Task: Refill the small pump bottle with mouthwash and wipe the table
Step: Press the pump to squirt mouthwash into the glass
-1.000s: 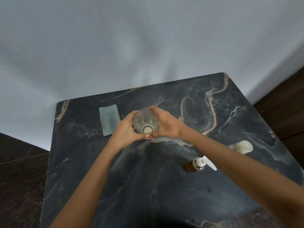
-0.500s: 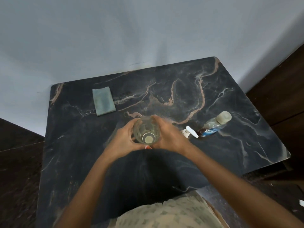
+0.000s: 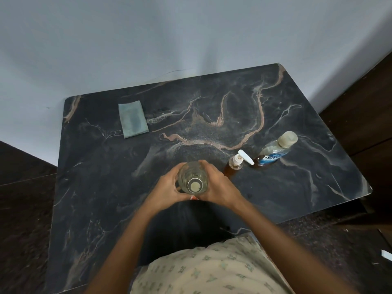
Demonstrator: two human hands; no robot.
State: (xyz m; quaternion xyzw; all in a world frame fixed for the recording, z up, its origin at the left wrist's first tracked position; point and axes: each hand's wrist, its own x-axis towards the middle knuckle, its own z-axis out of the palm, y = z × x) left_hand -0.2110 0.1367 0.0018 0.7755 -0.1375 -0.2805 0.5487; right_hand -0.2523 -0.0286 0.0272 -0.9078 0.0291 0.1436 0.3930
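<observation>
A large clear bottle [image 3: 192,177] with a pale round cap stands upright in the middle of the dark marble table [image 3: 297,198]. My left hand [image 3: 164,190] and my right hand [image 3: 218,187] are both wrapped around it. Just right of my right hand stands the small pump bottle [image 3: 234,165], amber below and with a white pump head. Beyond it stands a clear mouthwash bottle [image 3: 275,152] with a blue label and a pale cap. A folded grey-green cloth [image 3: 132,118] lies flat at the back left.
A pale wall rises directly behind the table. Dark floor lies to the left and right. My patterned clothing [image 3: 212,270] shows at the bottom, against the table's near edge.
The view has pulled back and down, bringing the mouthwash bottle and my clothing into sight. Both hands stay closed around the clear bottle, which now sits nearer the table's front.
</observation>
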